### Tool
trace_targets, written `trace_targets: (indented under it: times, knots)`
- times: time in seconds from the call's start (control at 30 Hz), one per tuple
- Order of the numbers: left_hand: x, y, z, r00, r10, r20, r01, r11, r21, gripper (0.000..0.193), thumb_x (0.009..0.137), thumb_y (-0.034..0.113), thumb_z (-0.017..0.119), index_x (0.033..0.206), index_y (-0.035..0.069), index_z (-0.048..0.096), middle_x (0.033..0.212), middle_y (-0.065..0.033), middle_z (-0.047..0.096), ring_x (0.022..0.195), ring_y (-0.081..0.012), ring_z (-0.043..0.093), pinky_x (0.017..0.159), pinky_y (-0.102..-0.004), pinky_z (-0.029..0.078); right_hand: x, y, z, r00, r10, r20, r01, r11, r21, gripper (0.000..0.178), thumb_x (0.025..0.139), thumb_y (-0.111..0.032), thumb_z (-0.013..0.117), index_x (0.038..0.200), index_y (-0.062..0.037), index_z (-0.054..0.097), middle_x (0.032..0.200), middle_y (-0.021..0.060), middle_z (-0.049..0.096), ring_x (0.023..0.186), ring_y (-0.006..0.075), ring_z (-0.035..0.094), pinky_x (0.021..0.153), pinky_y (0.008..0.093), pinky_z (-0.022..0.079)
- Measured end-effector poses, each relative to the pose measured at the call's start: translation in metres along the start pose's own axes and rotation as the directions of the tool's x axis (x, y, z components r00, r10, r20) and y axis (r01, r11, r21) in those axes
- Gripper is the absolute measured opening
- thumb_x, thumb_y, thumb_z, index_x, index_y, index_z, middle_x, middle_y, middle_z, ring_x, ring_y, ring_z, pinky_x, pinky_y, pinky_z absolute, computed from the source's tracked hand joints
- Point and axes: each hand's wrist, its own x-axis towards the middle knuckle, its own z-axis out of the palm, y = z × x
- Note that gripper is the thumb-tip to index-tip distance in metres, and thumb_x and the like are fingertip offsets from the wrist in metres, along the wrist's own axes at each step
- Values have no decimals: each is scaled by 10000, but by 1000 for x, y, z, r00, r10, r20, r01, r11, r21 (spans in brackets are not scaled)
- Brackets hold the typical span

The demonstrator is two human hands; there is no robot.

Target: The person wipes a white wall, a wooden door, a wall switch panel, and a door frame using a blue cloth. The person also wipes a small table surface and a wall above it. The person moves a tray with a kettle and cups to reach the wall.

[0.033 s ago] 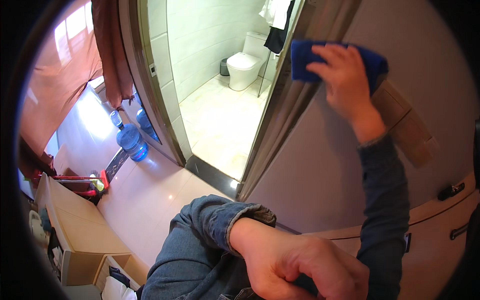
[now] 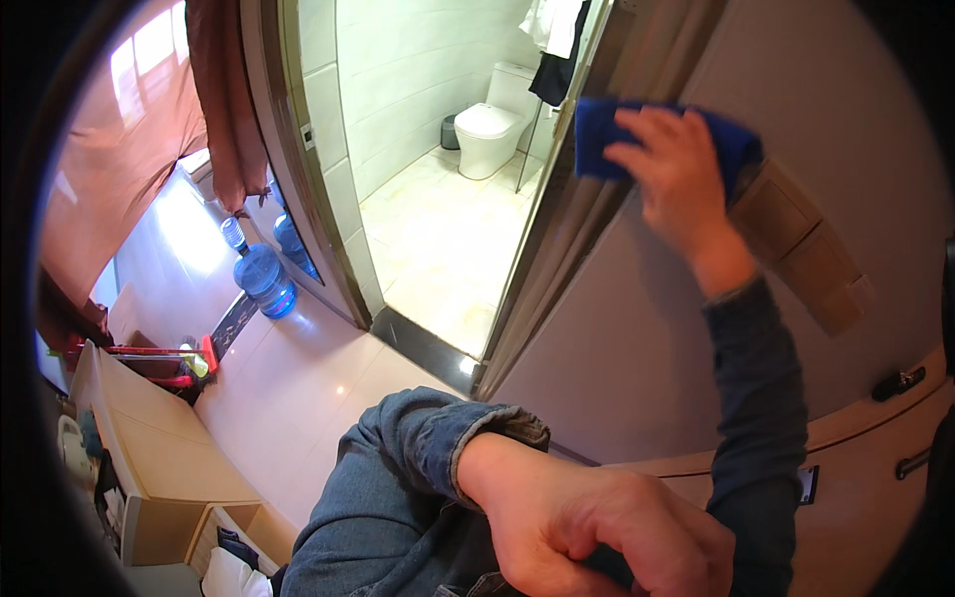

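Observation:
My right hand (image 2: 681, 174) is raised at the upper right, its fingers bent over a folded blue cloth (image 2: 731, 139). It holds the cloth against the brownish door frame (image 2: 637, 75) and the grey wall beside it. Two switch plates (image 2: 776, 209) are on the wall just below and right of the cloth. Near the bottom edge, my left hand (image 2: 597, 517) is curled, the back of the hand toward me. Its fingertips are tucked under, so anything inside them is hidden. Both arms wear dark blue denim sleeves.
Through the doorway stand a white toilet (image 2: 485, 139) and a dark bin (image 2: 450, 131); clothes (image 2: 557, 50) hang there. A dark threshold (image 2: 413, 343) crosses the opening. Left are a blue water bottle (image 2: 264, 279), a brown curtain (image 2: 129, 179) and a wooden cabinet (image 2: 179, 448). Handled cupboard doors (image 2: 875, 478) are lower right.
My right hand and the blue cloth have shifted slightly down and to the left along the frame and wall. My left hand has stayed in place.

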Motion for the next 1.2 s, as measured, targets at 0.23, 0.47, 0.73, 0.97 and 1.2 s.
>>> trace_targets:
  times: [0.23, 0.47, 0.73, 0.97, 1.2]
  knots:
    - [-1, 12, 3, 994, -103, 38, 101, 994, 40, 252, 927, 67, 460, 1067, -62, 626, 1024, -168, 615, 926, -289, 583, 786, -332, 479, -132, -86, 76, 984, -6, 176, -56, 937, 345, 204, 699, -59, 597, 887, -107, 663, 1181, 69, 592, 1111, 262, 527, 953, 454, 375]
    - [-20, 11, -29, 800, -568, -192, 600, 769, 222, 201, 875, 12, 542, 1041, -52, 636, 1015, -185, 630, 935, -338, 600, 821, -395, 475, -238, -98, 42, 929, 140, 343, -255, 913, 317, 203, 715, -35, 595, 894, -110, 654, 1151, 53, 598, 1120, 232, 521, 996, 444, 368]
    - [-68, -50, -81, 287, -569, -770, 903, 429, 20, 280, 909, 58, 534, 1182, 11, 569, 935, -98, 639, 766, -120, 586, 751, -243, 492, -314, -35, -79, 862, 507, -16, -502, 848, -167, 252, 662, 21, 600, 877, -107, 635, 1057, 82, 597, 1058, 288, 533, 945, 484, 379]
    - [-84, -104, -96, 137, -616, -776, 946, 313, -81, 279, 919, 96, 527, 1185, 27, 572, 896, -83, 639, 722, -106, 570, 722, -245, 489, -377, 34, -175, 619, 658, -429, -785, 503, -361, 326, 662, 45, 584, 969, -64, 589, 1132, 113, 578, 1050, 337, 529, 948, 428, 380]
    - [-101, -138, -112, 103, -656, -748, 946, 297, -131, 284, 906, 67, 524, 1182, 21, 567, 890, -89, 638, 708, -113, 575, 686, -252, 485, -466, 2, -149, 257, 840, -478, -966, 217, -138, 286, 669, 53, 579, 941, -36, 576, 994, 118, 576, 941, 296, 539, 866, 369, 410]
